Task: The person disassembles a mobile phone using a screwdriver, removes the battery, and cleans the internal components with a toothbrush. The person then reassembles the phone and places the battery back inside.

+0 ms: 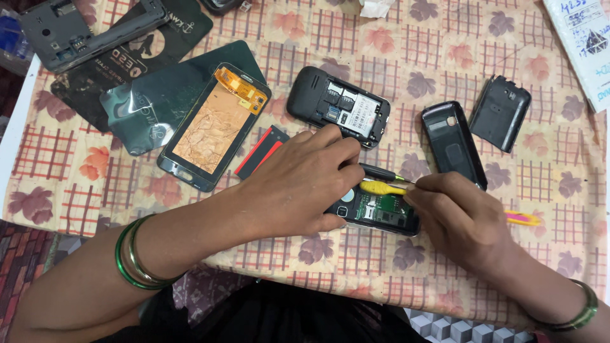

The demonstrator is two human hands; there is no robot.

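Pressing down on the opened phone (pixel 381 213) near the front edge of the worktop (pixel 445 38), the left hand (pixel 298 184) is lying palm-down over the phone's left end, its fingers (pixel 337 149) curled together on top of it. The right hand (pixel 460 219) is gripping a yellow-handled tool (pixel 383 188), fingers clamped on its shaft; the tool's tip end is pointing left and lying across the exposed green circuit board, touching or just above it. A pink and yellow end (pixel 524 219) is projecting from behind the right hand.

A second opened phone (pixel 340 108), its battery bay showing, is sitting just beyond the left hand. To its right, a dark phone shell (pixel 452 143) is lying just above the right hand, and a black back cover (pixel 501 113) is lying beside it. A red and black flat piece (pixel 262 151) is resting near the left wrist side. Further left, a touchscreen panel (pixel 216 127) with an orange flex cable is lying on dark pouches (pixel 146 108). A grey phone frame (pixel 82 32) is sitting at the far left corner.
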